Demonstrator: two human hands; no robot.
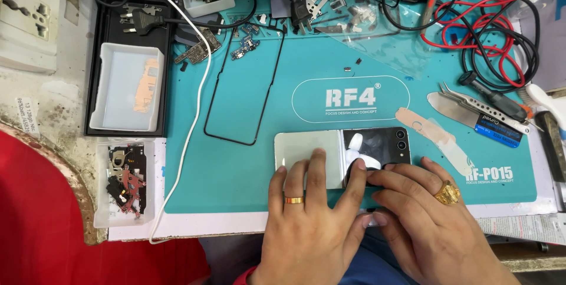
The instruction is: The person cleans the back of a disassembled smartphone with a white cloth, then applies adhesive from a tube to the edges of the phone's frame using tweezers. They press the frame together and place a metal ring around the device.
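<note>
Both hands, left hand (306,226) and right hand (430,220), press flat on one pale-green flip phone (318,149), gripping nothing.

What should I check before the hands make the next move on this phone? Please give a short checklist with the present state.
1. Phone lies flat on the teal mat: ok.
2. Left hand fingers rest on the pale back: ok.
3. Right hand touches the dark camera end: ok.
4. Tweezers apart from the hands: ok.
5. Thin black frame clear of the phone: ok.
6. Phone fully closed: cannot tell.
</note>
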